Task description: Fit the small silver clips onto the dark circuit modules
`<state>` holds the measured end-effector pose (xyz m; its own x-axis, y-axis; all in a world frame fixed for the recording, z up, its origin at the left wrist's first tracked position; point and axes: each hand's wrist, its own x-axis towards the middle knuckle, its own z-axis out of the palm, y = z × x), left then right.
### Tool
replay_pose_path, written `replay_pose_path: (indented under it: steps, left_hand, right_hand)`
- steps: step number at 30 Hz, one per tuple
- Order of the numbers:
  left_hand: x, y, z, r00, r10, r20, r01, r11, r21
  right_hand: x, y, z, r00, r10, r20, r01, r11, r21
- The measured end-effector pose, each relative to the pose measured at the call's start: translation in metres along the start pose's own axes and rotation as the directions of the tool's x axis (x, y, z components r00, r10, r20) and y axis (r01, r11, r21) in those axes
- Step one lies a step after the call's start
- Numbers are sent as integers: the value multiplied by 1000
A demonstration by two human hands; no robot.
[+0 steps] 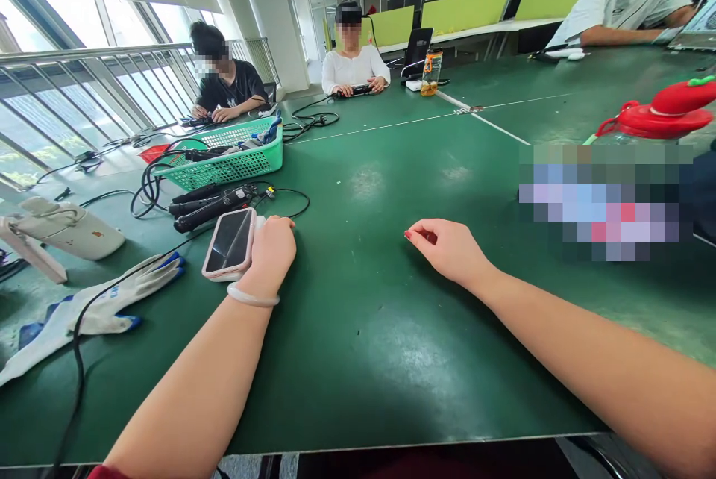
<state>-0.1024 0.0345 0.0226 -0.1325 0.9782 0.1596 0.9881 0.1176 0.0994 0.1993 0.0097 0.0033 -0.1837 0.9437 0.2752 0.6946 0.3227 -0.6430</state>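
My left hand point(274, 248) rests on the green table in a loose fist, with a pale bracelet point(253, 297) at the wrist. Right against it on its left side lies a phone point(229, 242) in a pink case, dark screen up, on top of something white. Nothing shows in that hand, though its fingertips are turned out of sight. My right hand point(444, 246) is curled on the bare tabletop to the right, thumb and forefinger together, red nail showing, with nothing visible between them.
Left of the phone lie white-and-blue gloves point(106, 304), a white device point(72, 229) and black handles point(215, 207) with cables. Behind stands a green basket point(235, 158). At right is a red-lidded bottle point(654, 117) beside a blurred patch. Several people sit around the table.
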Motion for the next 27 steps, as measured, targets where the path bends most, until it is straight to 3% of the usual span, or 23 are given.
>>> replay_pose_path:
  steps: [9, 18, 21, 24, 25, 27]
  left_hand:
    - [4, 1, -3, 997, -72, -25, 70, 995, -64]
    - [11, -4, 14, 996, -74, -53, 58, 964, -261]
    - [12, 2, 18, 999, -7, -47, -7, 952, -306]
    - [2, 23, 20, 987, 159, -3, -148, 911, -384]
    - [-5, 32, 19, 967, 254, 18, -217, 858, -465]
    - [-21, 52, 16, 925, 374, 58, -244, 706, -664]
  right_hand:
    - [-2, -2, 1, 999, 38, 37, -39, 999, 25]
    - [-1, 1, 5, 998, 33, 58, -33, 999, 10]
    - [-2, -1, 6, 997, 8, 78, -8, 1000, 5]
    - [-4, -5, 10, 987, -65, 146, 65, 998, 2]
    - [-5, -6, 11, 980, -94, 177, 97, 995, -5]
    - [-6, -8, 14, 962, -149, 230, 162, 986, -36]
